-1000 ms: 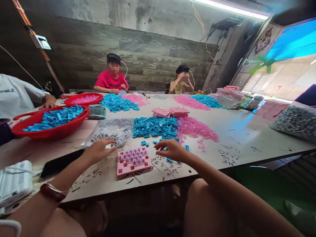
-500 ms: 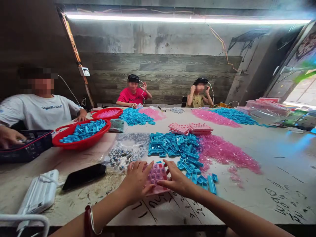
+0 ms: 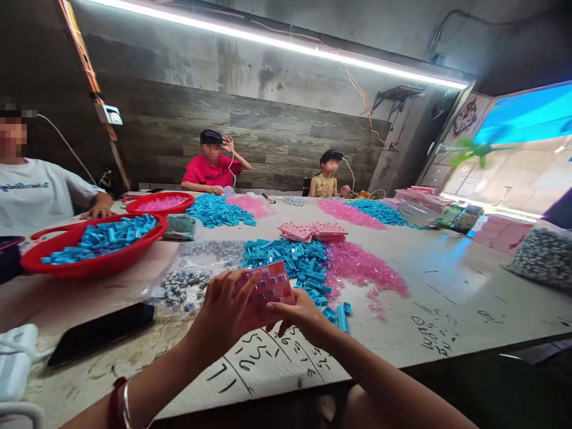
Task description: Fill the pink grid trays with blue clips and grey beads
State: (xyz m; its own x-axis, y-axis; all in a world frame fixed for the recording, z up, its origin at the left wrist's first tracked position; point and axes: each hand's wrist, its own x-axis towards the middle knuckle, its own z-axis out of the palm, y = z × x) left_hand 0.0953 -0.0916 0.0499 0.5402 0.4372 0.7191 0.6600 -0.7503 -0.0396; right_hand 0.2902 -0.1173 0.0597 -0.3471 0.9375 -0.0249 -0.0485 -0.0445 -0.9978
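Observation:
Between my two hands I hold a pink plastic tray (image 3: pixel 270 285) with rows of small square pockets, tilted up off the table. My left hand (image 3: pixel 226 301) grips its left side, fingers lying over the face. On the right edge, my right hand (image 3: pixel 297 313) pinches it with the thumb on top and fingers beneath. Just beyond lies a pile of blue plastic pieces (image 3: pixel 286 256), with clear pink pieces (image 3: pixel 361 271) heaped at its right. Left of the blue pile is a clear plastic bag (image 3: pixel 192 274) of small silvery and dark parts.
A red basket (image 3: pixel 93 271) of blue pieces stands at the left, near a black phone (image 3: pixel 102 333) and a white power bank (image 3: pixel 18 363). Stacked pink trays (image 3: pixel 313 232) sit behind the piles. Several people sit around the table. A bag of grey parts (image 3: pixel 543 256) is at the right.
My hands have lifted the pink tray off the table and tilted it. My right hand has shifted to its right edge. The view has turned right; the far-right person's hands have come down.

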